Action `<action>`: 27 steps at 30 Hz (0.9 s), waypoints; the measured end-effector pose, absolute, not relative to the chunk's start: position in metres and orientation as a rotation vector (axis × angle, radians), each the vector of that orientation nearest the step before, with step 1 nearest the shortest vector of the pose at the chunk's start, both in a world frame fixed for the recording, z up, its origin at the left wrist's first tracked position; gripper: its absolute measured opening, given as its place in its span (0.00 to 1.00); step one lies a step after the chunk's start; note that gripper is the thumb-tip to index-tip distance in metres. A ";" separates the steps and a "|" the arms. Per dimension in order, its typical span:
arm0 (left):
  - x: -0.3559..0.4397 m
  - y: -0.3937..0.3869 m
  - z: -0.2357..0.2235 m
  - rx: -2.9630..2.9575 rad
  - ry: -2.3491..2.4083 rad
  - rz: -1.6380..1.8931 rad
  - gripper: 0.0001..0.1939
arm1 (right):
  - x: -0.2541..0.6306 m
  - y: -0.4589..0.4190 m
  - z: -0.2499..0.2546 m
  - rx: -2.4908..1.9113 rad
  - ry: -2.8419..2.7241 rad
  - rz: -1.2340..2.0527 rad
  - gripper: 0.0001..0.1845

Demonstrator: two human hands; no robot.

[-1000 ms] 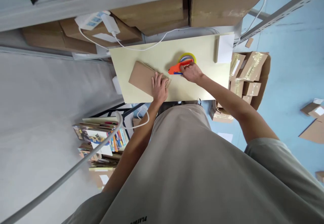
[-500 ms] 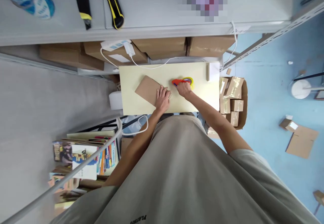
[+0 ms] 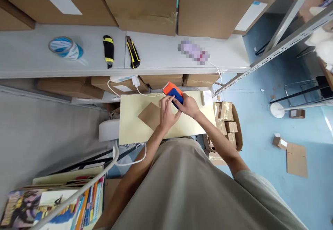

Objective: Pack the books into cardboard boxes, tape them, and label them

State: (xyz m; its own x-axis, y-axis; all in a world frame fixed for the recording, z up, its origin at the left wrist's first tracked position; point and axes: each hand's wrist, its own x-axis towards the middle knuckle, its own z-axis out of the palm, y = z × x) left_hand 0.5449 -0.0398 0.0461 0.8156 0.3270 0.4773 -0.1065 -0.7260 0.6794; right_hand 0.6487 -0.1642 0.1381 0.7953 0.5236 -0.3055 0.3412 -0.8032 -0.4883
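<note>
An orange and blue tape dispenser (image 3: 173, 92) is lifted above the pale yellow table (image 3: 130, 126). My right hand (image 3: 189, 105) is closed round its handle. My left hand (image 3: 166, 113) reaches up to the dispenser's front, fingers touching it or the tape end; I cannot make out which. A flat brown cardboard piece (image 3: 148, 115) lies on the table under my left hand, partly hidden by it.
A grey shelf (image 3: 156, 53) above the table holds a blue-white tape roll (image 3: 65, 48) and two yellow-black utility knives (image 3: 108, 50), with large cartons behind. An open box of small parcels (image 3: 229, 124) stands right of the table. Books (image 3: 52, 202) lie at lower left. White cable (image 3: 130, 157) hangs nearby.
My right hand has lifted the tape dispenser off the table. My left hand left the cardboard and rose to meet it. The camera view tilted upward, showing more shelf.
</note>
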 end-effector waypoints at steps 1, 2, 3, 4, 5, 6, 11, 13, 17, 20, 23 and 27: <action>0.553 -0.034 0.059 2.254 0.158 0.799 0.34 | 0.652 -0.157 0.147 -2.521 -0.670 0.581 0.28; 0.561 -0.028 0.072 2.241 0.175 0.820 0.32 | 0.657 -0.149 0.154 -2.479 -0.699 0.556 0.27; 0.570 -0.023 0.083 2.226 0.199 0.834 0.31 | 0.664 -0.140 0.161 -2.448 -0.738 0.523 0.25; 0.580 -0.017 0.093 2.204 0.225 0.848 0.29 | 0.673 -0.132 0.165 -2.427 -0.786 0.477 0.24; 0.590 -0.011 0.101 2.175 0.249 0.872 0.28 | 0.683 -0.122 0.170 -2.412 -0.841 0.417 0.23; 0.601 -0.005 0.108 2.141 0.264 0.912 0.27 | 0.694 -0.112 0.173 -2.401 -0.899 0.349 0.22; 0.663 0.027 0.113 2.013 0.239 1.116 0.28 | 0.751 -0.055 0.184 -2.432 -1.054 0.138 0.23; 0.681 0.039 0.104 2.022 0.210 1.071 0.33 | 0.773 -0.033 0.179 -2.425 -1.056 0.108 0.23; 0.678 0.044 0.086 2.093 0.205 0.906 0.36 | 0.810 0.002 0.158 -2.271 -1.159 0.071 0.25; 0.641 0.026 0.067 2.144 0.263 0.782 0.36 | 0.823 0.016 0.151 -2.323 -1.131 0.065 0.28; 0.585 0.004 0.031 2.214 0.360 0.573 0.35 | 0.811 0.007 0.149 -2.401 -1.123 -0.024 0.32; 0.502 -0.017 -0.027 2.246 0.538 0.205 0.33 | 0.750 -0.051 0.109 -2.212 -1.068 -0.143 0.37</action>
